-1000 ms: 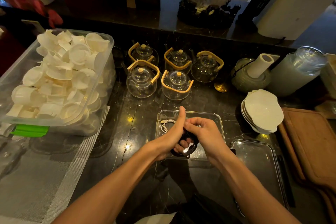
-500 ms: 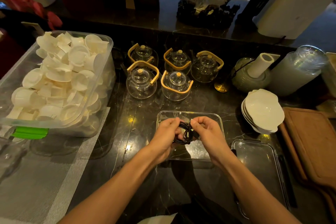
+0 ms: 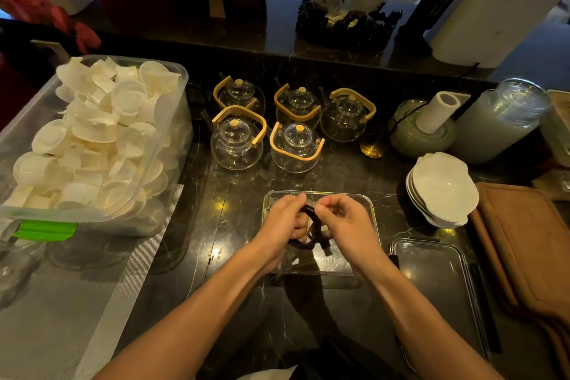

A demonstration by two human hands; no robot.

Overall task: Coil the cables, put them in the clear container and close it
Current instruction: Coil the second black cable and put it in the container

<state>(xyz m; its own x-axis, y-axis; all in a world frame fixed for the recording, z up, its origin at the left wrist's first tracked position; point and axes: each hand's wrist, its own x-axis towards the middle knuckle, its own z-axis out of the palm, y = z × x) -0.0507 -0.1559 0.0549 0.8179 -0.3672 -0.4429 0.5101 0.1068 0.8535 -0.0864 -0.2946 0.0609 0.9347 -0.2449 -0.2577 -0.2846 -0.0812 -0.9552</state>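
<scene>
A black cable, wound into a small coil, hangs between my two hands above the clear container. My left hand grips the coil's left side with curled fingers. My right hand pinches its upper right part between thumb and fingers. The container stands open on the dark marble counter in front of me, and my hands hide most of its inside. Its clear lid lies flat on the counter just to the right.
A large plastic bin of white cups fills the left. Several glass teapots stand behind the container. Stacked white dishes, a glass jar, a paper roll and wooden boards crowd the right.
The coil has gone from low over the container's front, up to a bundle held between both fists, and my left thumb no longer points up. A white cable seen earlier in the container is now hidden.
</scene>
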